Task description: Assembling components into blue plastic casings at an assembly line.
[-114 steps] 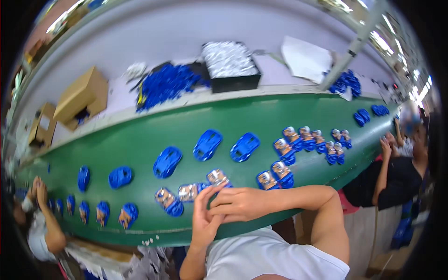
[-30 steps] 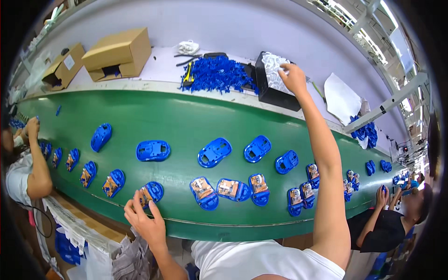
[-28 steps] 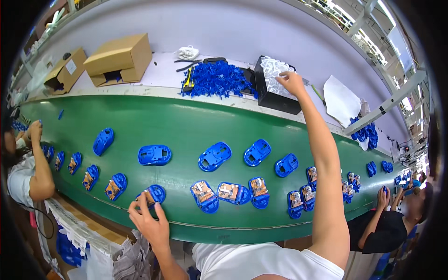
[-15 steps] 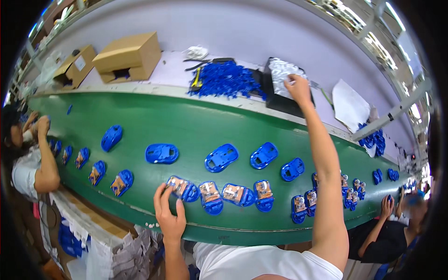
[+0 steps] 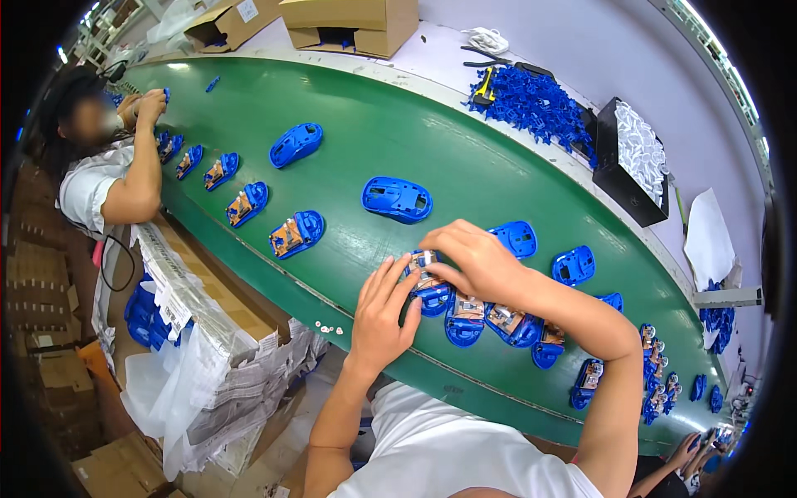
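Observation:
A blue computer mouse base (image 5: 434, 301) with a brown circuit board fitted in it lies on the green belt, under both of my hands. From its left side, my left hand (image 5: 382, 324) touches it with stretched fingers, the thumb standing apart. My right hand (image 5: 477, 259) bends over it with thumb and forefinger close together at the board; whatever is between those fingertips is hidden. Just to the right are more board-fitted bases, including one mouse base (image 5: 463, 325) close by. Beyond my hands lie bare blue mouse shells, among them one shell (image 5: 397, 199).
Across the belt (image 5: 349, 108), a shelf holds a heap of small blue parts (image 5: 531, 104), a black box of white parts (image 5: 639, 153) and cardboard cartons (image 5: 353, 25). A co-worker (image 5: 124, 178) works at the left. Small white bits (image 5: 329, 329) lie at the near edge.
My right hand has come back from the box of white parts to the mouse base beside my left hand. The view has swung left and downward.

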`<state>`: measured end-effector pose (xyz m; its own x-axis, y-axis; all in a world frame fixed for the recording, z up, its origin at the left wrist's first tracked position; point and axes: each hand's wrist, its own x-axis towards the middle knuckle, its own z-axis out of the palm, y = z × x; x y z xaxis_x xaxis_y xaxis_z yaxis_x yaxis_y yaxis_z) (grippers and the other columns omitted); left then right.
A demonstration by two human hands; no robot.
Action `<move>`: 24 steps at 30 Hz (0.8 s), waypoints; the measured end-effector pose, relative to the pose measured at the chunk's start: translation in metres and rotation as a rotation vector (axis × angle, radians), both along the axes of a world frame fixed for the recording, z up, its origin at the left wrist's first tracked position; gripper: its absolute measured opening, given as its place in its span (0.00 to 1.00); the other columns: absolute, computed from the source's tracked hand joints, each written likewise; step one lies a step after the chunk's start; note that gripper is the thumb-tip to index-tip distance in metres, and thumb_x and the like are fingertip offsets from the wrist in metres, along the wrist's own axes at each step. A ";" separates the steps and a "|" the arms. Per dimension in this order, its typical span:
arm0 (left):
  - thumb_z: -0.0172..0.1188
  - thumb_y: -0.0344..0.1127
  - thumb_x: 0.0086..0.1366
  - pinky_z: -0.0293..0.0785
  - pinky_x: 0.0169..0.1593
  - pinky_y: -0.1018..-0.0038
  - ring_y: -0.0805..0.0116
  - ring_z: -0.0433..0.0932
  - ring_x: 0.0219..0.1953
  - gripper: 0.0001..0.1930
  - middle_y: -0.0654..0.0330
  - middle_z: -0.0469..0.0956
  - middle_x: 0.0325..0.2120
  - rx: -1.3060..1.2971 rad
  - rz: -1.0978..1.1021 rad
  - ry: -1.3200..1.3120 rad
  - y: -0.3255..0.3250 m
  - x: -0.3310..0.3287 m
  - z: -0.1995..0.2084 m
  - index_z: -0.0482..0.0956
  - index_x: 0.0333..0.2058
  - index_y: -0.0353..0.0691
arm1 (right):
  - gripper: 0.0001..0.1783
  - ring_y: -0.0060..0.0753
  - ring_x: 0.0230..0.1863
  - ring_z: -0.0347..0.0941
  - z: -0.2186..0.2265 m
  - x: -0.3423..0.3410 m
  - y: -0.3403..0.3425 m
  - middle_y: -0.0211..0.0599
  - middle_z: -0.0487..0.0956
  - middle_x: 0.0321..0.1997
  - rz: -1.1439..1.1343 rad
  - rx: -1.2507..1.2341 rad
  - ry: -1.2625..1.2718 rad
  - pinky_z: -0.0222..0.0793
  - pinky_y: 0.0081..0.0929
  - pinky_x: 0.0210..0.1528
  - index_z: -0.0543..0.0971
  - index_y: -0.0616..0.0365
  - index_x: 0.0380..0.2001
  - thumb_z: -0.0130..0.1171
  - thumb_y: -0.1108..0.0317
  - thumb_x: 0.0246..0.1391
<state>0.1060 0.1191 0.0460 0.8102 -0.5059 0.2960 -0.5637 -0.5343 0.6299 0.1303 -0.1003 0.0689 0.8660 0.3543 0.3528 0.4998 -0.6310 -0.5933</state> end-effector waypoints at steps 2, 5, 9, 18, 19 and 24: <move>0.61 0.27 0.59 0.64 0.66 0.57 0.46 0.69 0.65 0.22 0.51 0.71 0.64 -0.003 -0.009 0.014 0.002 -0.002 -0.001 0.78 0.53 0.34 | 0.14 0.39 0.41 0.78 -0.010 0.002 0.011 0.38 0.82 0.45 0.065 0.035 0.012 0.76 0.33 0.45 0.80 0.58 0.44 0.67 0.70 0.54; 0.61 0.27 0.58 0.64 0.66 0.57 0.46 0.69 0.65 0.22 0.51 0.71 0.64 0.004 -0.008 0.013 0.004 -0.002 0.000 0.78 0.54 0.34 | 0.14 0.40 0.41 0.78 -0.015 -0.003 0.010 0.38 0.82 0.46 0.045 0.047 0.047 0.76 0.33 0.45 0.80 0.59 0.44 0.67 0.71 0.54; 0.61 0.27 0.58 0.64 0.66 0.57 0.46 0.69 0.65 0.23 0.51 0.71 0.64 0.009 -0.027 0.015 0.004 -0.001 0.001 0.78 0.54 0.34 | 0.14 0.40 0.42 0.78 -0.017 -0.010 0.009 0.39 0.82 0.46 0.010 0.051 0.069 0.76 0.33 0.45 0.80 0.60 0.44 0.67 0.71 0.54; 0.61 0.28 0.58 0.64 0.66 0.58 0.47 0.69 0.65 0.23 0.51 0.70 0.64 0.026 -0.050 0.024 0.004 0.000 0.003 0.78 0.54 0.34 | 0.13 0.40 0.42 0.77 -0.024 -0.017 0.013 0.42 0.81 0.48 -0.051 0.108 0.052 0.76 0.32 0.45 0.80 0.61 0.43 0.66 0.72 0.54; 0.61 0.28 0.58 0.64 0.66 0.58 0.47 0.69 0.65 0.23 0.51 0.70 0.64 0.026 -0.053 0.024 0.004 0.000 0.003 0.78 0.54 0.34 | 0.14 0.40 0.41 0.77 -0.024 -0.017 0.015 0.42 0.81 0.48 -0.048 0.047 0.017 0.76 0.32 0.44 0.80 0.60 0.44 0.66 0.72 0.53; 0.60 0.28 0.58 0.64 0.66 0.58 0.48 0.69 0.65 0.23 0.51 0.70 0.64 0.038 -0.070 0.029 0.005 0.000 0.003 0.78 0.54 0.34 | 0.15 0.39 0.39 0.74 -0.015 -0.017 0.017 0.41 0.78 0.47 -0.041 -0.168 -0.081 0.74 0.31 0.41 0.80 0.59 0.46 0.65 0.71 0.54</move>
<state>0.1059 0.1246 0.0493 0.7806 -0.5719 0.2521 -0.5820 -0.5180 0.6268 0.1133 -0.0834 0.0539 0.8521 0.3786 0.3613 0.5134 -0.7386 -0.4369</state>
